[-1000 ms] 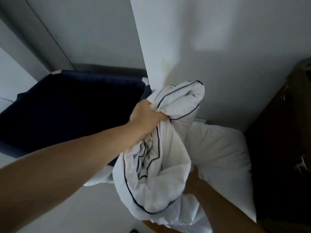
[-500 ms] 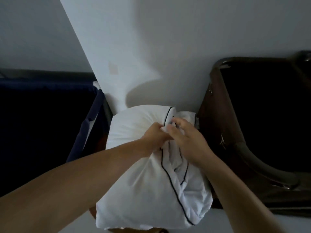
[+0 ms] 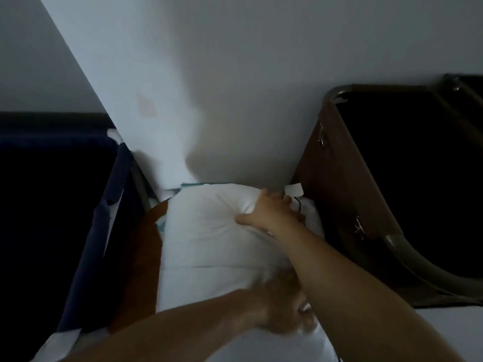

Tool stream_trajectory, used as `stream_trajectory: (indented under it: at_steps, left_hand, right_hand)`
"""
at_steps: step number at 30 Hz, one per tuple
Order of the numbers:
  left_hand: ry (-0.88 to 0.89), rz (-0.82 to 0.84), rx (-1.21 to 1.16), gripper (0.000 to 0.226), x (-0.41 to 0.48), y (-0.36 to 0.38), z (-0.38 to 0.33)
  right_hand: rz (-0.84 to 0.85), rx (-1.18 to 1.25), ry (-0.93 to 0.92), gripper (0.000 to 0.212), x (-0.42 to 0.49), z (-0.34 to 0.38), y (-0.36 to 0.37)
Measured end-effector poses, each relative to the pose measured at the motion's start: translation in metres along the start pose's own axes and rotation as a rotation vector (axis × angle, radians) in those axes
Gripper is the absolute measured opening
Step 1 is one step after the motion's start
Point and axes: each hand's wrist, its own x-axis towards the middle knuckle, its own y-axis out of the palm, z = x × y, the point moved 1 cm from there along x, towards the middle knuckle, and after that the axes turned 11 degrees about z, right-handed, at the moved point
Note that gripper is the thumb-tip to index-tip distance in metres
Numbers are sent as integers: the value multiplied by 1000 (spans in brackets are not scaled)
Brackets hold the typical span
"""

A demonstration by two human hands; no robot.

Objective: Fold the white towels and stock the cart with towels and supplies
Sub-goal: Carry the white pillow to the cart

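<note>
Right hand (image 3: 269,214) now higher on white bundle (image 3: 209,231), near unreadable tag (image 3: 294,189)

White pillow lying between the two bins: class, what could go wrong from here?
1. The white pillow lies close beside the brown bin, whose side carries metal clips. Its cover could snag there as the right hand presses the far corner.
2. The left hand at the near end is motion-blurred, so its hold is unclear. The pillow might slip off toward the person.
</note>
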Motion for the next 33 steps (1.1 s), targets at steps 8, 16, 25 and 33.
stream_trajectory:
  at_steps: [8, 16, 25, 33]
  left_hand:
    - [112, -383, 520, 105, -62, -13, 162]
    - [-156, -348, 426, 126, 8, -19, 158]
    - [48, -809, 140, 90, 8, 1, 184]
    - [-444, -717, -996, 143, -21, 66, 244]
  right_hand:
    - [-241, -20, -200, 50, 26, -9, -8]
    - [-293, 52, 100, 107, -39, -40, 65]
    - [-126, 791, 354, 161, 10, -129, 125]
    - [-1, 972, 331, 160, 61, -169, 165]
